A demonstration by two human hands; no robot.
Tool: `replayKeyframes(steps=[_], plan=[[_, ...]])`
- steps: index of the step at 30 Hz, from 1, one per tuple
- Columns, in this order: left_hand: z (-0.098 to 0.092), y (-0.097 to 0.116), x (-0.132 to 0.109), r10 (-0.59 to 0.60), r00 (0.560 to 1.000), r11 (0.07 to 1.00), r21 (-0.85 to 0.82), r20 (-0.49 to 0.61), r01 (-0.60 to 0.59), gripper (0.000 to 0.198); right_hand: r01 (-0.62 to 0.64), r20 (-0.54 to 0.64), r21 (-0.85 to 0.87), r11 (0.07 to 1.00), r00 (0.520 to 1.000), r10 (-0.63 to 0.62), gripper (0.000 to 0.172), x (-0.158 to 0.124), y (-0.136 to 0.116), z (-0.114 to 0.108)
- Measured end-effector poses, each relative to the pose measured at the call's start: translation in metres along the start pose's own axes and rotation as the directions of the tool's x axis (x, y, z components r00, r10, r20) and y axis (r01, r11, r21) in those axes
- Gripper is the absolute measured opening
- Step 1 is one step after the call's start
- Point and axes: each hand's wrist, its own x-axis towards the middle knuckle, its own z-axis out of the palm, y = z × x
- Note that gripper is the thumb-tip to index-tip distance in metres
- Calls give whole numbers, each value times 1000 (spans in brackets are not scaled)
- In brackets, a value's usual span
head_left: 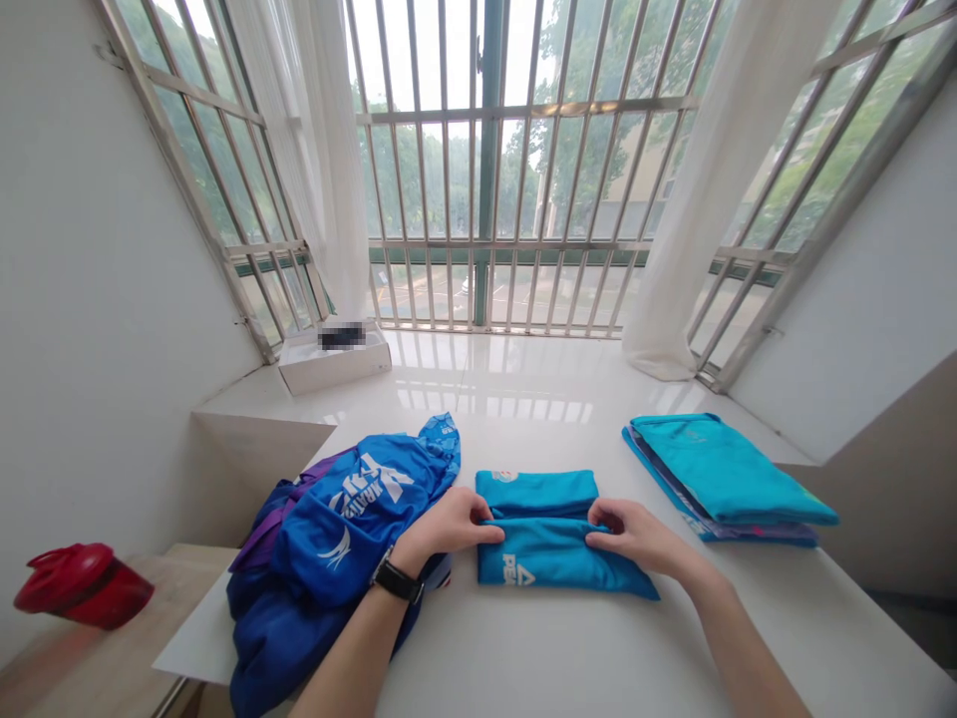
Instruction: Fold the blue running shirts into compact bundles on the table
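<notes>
A teal-blue shirt [549, 563] with a white logo lies folded on the white table [568, 658], its near part doubled over toward the far part. My left hand [464, 521] pinches the left end of the fold between thumb and fingers. At the right end, my right hand [624, 531] grips the same fold in a like pinch. A loose heap of blue shirts [351, 519], with some purple cloth among them, lies beside my left forearm. To the right sits a stack of folded shirts [737, 469], teal on top.
A white open box [336, 369] with a blurred dark thing in it stands on the sill at the back left. A red container [82, 588] is low at the far left. Barred windows [485, 179] and white curtains [695, 199] close off the back.
</notes>
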Motion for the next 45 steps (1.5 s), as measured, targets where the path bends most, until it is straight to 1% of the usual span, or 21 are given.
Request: replayKeyframes(steps=[8,13,15,17,19,24,29,31,35,38,41,43,45], plan=[[-1,1,1,-33,997,999,22,-63,34,42,36,1,-34,999,999,-36,36,-4,-8,-5],[5,-1,4,-75,986,996,44,-149,82,39,19,-8,-45,999,1000,-20,35,-5,-9,-4],[6,-2,4,-98,981,994,24,-169,104,38,9,-22,-38,999,1000,-10,32,-5,-7,-3],[7,-3,4,-135,979,991,-30,-150,132,37,4,-39,-28,1000,999,-5,31,-4,-5,-2],[6,-4,4,-159,981,985,-86,-108,150,38,9,-48,-8,1000,999,-9,30,-3,-4,-2],[2,-7,2,-156,985,977,-155,-70,144,39,17,-41,27,999,999,-16,28,-1,0,0],[-1,-5,1,-156,987,970,-196,-35,146,42,6,-68,-3,1000,998,-6,29,-2,2,0],[0,-4,1,-159,985,975,-166,-62,147,40,-8,-89,-31,999,996,5,29,-2,1,0],[-1,-2,0,-112,977,993,3,-184,115,37,-33,-138,-47,998,990,26,30,-1,4,1],[-2,-1,-1,-86,972,992,74,-219,104,34,-55,-157,-68,996,987,43,32,1,10,1],[-3,1,-3,-62,963,983,150,-264,104,28,-69,-184,-121,990,982,46,35,1,12,0],[-1,5,-3,9,952,969,237,-307,67,22,-50,-219,-167,985,976,12,32,0,9,-1],[2,10,-2,125,932,948,320,-340,-10,16,-7,-247,-217,976,968,-48,25,-2,2,-2]])
